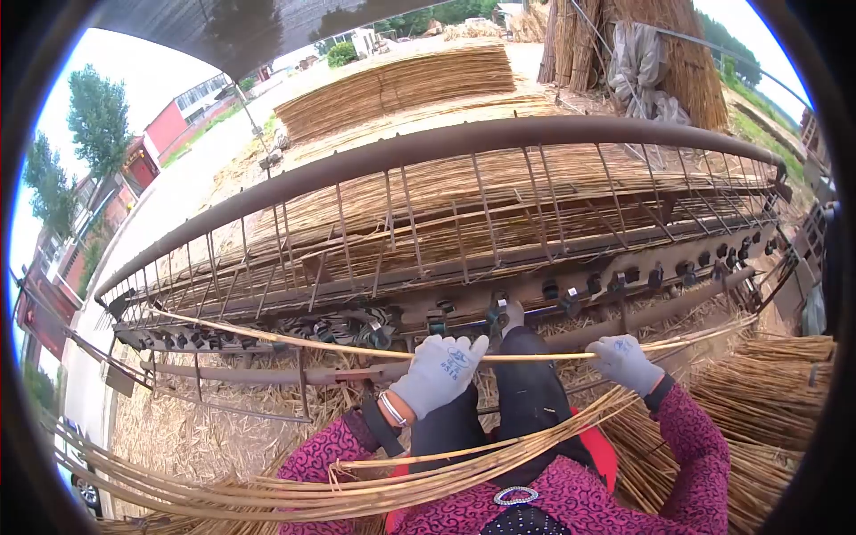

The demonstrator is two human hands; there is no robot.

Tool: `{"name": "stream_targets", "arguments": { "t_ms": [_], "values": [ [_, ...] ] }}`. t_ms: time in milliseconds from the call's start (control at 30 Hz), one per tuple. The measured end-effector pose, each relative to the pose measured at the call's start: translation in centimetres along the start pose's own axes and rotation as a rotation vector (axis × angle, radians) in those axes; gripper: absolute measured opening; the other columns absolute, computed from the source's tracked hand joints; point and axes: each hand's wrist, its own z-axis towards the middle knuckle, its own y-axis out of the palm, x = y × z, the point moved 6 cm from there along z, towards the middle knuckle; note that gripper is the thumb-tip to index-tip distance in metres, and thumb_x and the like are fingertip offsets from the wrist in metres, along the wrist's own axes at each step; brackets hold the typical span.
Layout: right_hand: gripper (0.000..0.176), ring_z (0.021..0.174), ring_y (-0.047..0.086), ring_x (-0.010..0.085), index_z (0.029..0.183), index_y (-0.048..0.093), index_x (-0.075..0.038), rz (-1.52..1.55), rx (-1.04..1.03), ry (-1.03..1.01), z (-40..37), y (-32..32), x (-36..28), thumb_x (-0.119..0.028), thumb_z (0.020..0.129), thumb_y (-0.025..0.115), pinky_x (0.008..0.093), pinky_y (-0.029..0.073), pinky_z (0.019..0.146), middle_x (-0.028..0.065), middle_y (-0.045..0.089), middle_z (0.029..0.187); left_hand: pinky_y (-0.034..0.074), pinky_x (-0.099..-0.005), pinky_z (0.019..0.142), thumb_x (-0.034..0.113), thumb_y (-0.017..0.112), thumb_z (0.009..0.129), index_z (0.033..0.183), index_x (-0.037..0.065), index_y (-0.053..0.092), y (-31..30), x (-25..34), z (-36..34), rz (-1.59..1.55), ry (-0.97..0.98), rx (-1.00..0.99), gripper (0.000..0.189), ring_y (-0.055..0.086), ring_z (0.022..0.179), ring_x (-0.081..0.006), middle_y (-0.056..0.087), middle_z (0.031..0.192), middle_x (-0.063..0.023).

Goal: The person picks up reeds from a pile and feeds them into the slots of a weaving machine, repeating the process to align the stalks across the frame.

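Note:
My left hand (pixel 441 370), in a pale work glove, is closed on a long thin reed (pixel 303 342) in front of my knees. Farther right, my right hand (pixel 624 361), gloved too, grips the same reed, which runs sideways across the view. Both hands are on the near side of a long metal frame (pixel 446 143) with upright rods and a row of dark clips (pixel 499 308). A loose bundle of reeds (pixel 446 481) lies across my lap, below the hands.
Reed matting (pixel 428 196) lies behind the rods. A stack of reeds (pixel 401 85) and upright bundles (pixel 580 45) stand farther back. More reeds (pixel 758 392) are piled at my right. Straw (pixel 196 428) covers the ground at left. A rusty pipe (pixel 259 374) runs below the clips.

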Motion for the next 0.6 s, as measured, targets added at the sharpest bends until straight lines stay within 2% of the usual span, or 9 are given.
{"name": "stream_targets", "arguments": {
  "t_ms": [133, 200, 267, 333, 367, 400, 500, 533, 600],
  "values": [
    [0.013, 0.069, 0.061, 0.0285, 0.09, 0.064, -0.014, -0.116, -0.04, 0.043, 0.0, -0.4, 0.8, -0.02, 0.079, 0.067, 0.0415, 0.047, 0.063, 0.0059, 0.06, 0.072, 0.051, -0.0407, 0.061, 0.026, 0.059, 0.086, 0.114, 0.014, 0.057, 3.3, -1.9, 0.1, -0.169, 0.053, -0.059, 0.03, 0.065, 0.073, -0.0283, 0.063, 0.08, -0.0073],
    [0.016, 0.071, 0.063, 0.0264, 0.087, 0.065, -0.012, -0.172, 0.283, -0.024, 2.1, -4.9, -3.3, -0.025, 0.079, 0.069, 0.0401, 0.048, 0.066, 0.0084, 0.063, 0.073, 0.051, -0.0412, 0.062, 0.025, 0.059, 0.087, 0.106, 0.014, 0.06, 4.1, -1.8, 0.4, -0.266, 0.096, 0.002, 0.022, 0.065, 0.075, -0.0282, 0.063, 0.078, -0.0072],
    [0.024, 0.072, 0.063, 0.0276, 0.095, 0.065, -0.009, -0.003, 0.392, -0.112, 3.5, -7.0, -7.3, -0.027, 0.079, 0.07, 0.0398, 0.048, 0.066, 0.0117, 0.064, 0.079, 0.05, -0.0414, 0.062, 0.022, 0.06, 0.085, 0.1, 0.013, 0.06, 3.6, -1.5, 0.9, -0.206, 0.052, 0.069, 0.018, 0.064, 0.075, -0.0281, 0.062, 0.079, -0.0072],
    [0.027, 0.074, 0.063, 0.0297, 0.102, 0.063, -0.007, 0.356, 0.166, 0.067, 2.0, -2.1, -6.6, -0.027, 0.084, 0.066, 0.0387, 0.049, 0.068, 0.0137, 0.064, 0.084, 0.049, -0.0422, 0.063, 0.02, 0.062, 0.082, 0.098, 0.013, 0.059, 3.7, -0.9, 1.6, -0.212, 0.078, 0.132, 0.017, 0.063, 0.076, -0.0285, 0.061, 0.079, -0.0074],
    [0.03, 0.074, 0.064, 0.0241, 0.107, 0.061, -0.005, 0.608, -0.022, 0.36, 1.2, 1.4, -6.0, -0.031, 0.093, 0.058, 0.0359, 0.051, 0.066, 0.0112, 0.066, 0.088, 0.048, -0.0422, 0.063, 0.019, 0.062, 0.081, 0.098, 0.013, 0.059, 3.9, -0.6, 2.0, -0.227, 0.08, 0.133, 0.018, 0.063, 0.076, -0.0287, 0.06, 0.079, -0.0075],
    [0.044, 0.074, 0.065, 0.0181, 0.121, 0.058, -0.006, 1.104, -0.235, 0.693, 0.3, 4.5, -5.8, -0.043, 0.098, 0.05, 0.0316, 0.054, 0.066, 0.0106, 0.067, 0.101, 0.048, -0.0423, 0.064, 0.018, 0.062, 0.08, 0.097, 0.013, 0.059, 4.0, -0.1, 2.4, -0.241, 0.084, 0.132, 0.018, 0.062, 0.077, -0.0289, 0.059, 0.079, -0.0076],
    [0.052, 0.069, 0.061, 0.0132, 0.121, 0.054, -0.003, 1.742, -0.06, 1.022, 0.5, 5.8, -5.8, -0.049, 0.097, 0.049, 0.0291, 0.053, 0.061, 0.0102, 0.064, 0.106, 0.049, -0.0412, 0.061, 0.017, 0.062, 0.081, 0.094, 0.013, 0.056, 3.1, 3.1, 3.8, -0.135, 0.201, 0.154, 0.015, 0.063, 0.071, -0.0277, 0.059, 0.078, -0.0067],
    [0.045, 0.066, 0.061, 0.0136, 0.111, 0.057, -0.002, 2.014, 0.313, 1.019, 1.1, 7.3, -5.5, -0.044, 0.097, 0.051, 0.0304, 0.054, 0.062, 0.0098, 0.065, 0.098, 0.049, -0.042, 0.062, 0.018, 0.062, 0.083, 0.097, 0.013, 0.056, 2.8, 3.6, 4.3, -0.147, 0.171, 0.142, 0.017, 0.062, 0.071, -0.0287, 0.058, 0.078, -0.0075],
    [0.036, 0.063, 0.061, 0.0143, 0.106, 0.058, -0.002, 2.098, 0.498, 1.01, 0.8, 8.0, -3.9, -0.037, 0.097, 0.053, 0.0323, 0.054, 0.063, 0.0099, 0.066, 0.093, 0.049, -0.0428, 0.064, 0.019, 0.062, 0.084, 0.101, 0.013, 0.056, 3.2, 4.2, 4.8, -0.148, 0.166, 0.128, 0.019, 0.061, 0.071, -0.0298, 0.058, 0.079, -0.0083]
  ]
}}
